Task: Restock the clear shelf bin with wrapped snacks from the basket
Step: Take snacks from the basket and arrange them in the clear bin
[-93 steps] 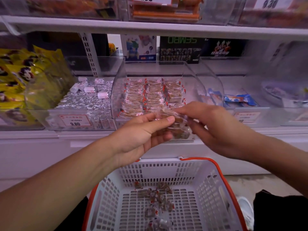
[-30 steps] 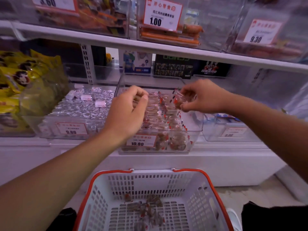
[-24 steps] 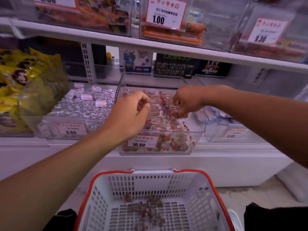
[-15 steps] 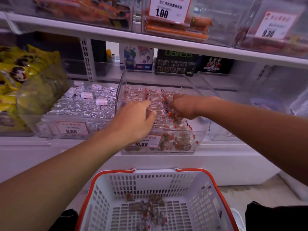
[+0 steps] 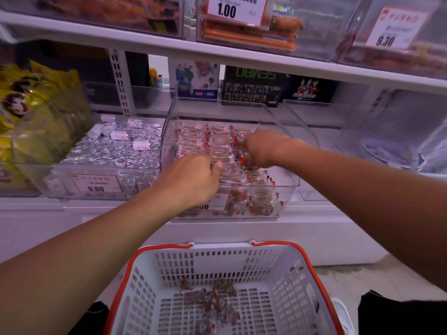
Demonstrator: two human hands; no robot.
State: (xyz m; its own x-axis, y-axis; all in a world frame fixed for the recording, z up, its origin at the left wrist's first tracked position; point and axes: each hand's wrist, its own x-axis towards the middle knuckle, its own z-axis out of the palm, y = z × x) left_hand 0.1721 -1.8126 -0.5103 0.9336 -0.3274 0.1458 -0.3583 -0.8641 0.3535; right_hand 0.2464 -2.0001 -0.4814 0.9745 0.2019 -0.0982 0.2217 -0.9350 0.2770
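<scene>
Both hands reach into the clear shelf bin, which sits on the lower shelf straight ahead and is nearly full of wrapped snacks laid in neat rows, brown pieces in clear wrappers with red ends. The left hand lies over the front half of the rows, knuckles up and fingers bent down onto the packets; whether it has hold of one cannot be told, as the fingertips are hidden under the hand. The right hand, farther back and toward the bin's right side, is curled with its fingers down among the packets, and its grip is likewise hidden and blurred. Below and nearer than both hands stands the white basket with an orange rim, and a small loose heap of the same wrapped snacks lies on its floor. Just left of the left hand is a neighbouring clear bin of silver foil-wrapped pieces with a 9.80 price tag on its front. Beyond that, far left, are yellow packets. Above both hands, the upper shelf carries a 1.00 price tag.
</scene>
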